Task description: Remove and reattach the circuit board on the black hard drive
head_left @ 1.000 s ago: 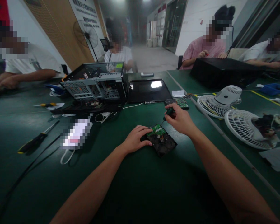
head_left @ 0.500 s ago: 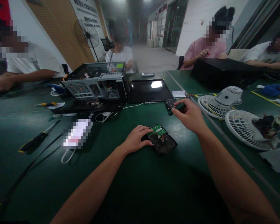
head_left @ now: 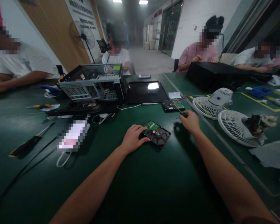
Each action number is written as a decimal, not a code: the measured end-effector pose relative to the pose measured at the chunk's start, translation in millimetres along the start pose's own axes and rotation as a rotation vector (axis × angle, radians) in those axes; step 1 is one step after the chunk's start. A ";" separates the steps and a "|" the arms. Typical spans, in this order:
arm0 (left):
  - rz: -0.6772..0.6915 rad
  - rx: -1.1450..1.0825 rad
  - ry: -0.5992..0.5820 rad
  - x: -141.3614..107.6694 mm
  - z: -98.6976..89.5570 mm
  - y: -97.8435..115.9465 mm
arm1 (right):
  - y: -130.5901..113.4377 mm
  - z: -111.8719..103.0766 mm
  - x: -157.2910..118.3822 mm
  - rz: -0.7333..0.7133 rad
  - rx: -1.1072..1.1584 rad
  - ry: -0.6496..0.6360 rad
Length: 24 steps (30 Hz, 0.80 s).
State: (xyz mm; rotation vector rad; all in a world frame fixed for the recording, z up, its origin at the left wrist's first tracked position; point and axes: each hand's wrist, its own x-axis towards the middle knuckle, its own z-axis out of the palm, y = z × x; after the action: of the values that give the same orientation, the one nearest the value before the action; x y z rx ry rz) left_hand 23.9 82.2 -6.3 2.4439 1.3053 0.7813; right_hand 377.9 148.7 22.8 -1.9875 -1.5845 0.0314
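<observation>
My left hand (head_left: 135, 138) grips the left side of a hard drive (head_left: 159, 137), thumb at the near edge and fingers over the far-left corner. The drive lies on the green table (head_left: 140, 180) with its circuit board facing up. My right hand (head_left: 190, 122) is closed around the dark handle of a small screwdriver (head_left: 183, 114). Its thin shaft points away from me, toward a second hard drive (head_left: 169, 106) farther back. Whether the tip touches that second drive, I cannot tell.
Back left stands an opened computer case (head_left: 91, 88), beside a black panel (head_left: 146, 93). White fan parts (head_left: 238, 127) lie at right. A larger screwdriver (head_left: 29, 143) and a phone (head_left: 73, 133) are at left. Several people sit around the table, one behind a black case (head_left: 214, 74).
The screwdriver in my right hand has swung from pointing down-left near the held drive to pointing forward at the second drive. The held drive has turned slightly; the whole view has shifted a little.
</observation>
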 end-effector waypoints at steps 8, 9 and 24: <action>-0.037 0.006 0.045 -0.8 2.3 -1.0 | 26.3 28.6 -12.4 -0.123 -0.109 0.048; -0.040 0.002 0.042 -1.0 1.9 -0.9 | 25.8 29.0 -12.5 -0.143 -0.107 0.032; -0.039 -0.027 -0.001 -2.7 -1.6 -0.2 | 10.7 22.7 -20.8 -0.209 -0.143 -0.023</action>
State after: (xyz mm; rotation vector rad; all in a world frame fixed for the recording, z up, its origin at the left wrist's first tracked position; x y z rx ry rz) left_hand 21.6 80.0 -5.9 2.3905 1.3291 0.7824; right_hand 372.9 138.4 -7.7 -1.9208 -1.8477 -0.1449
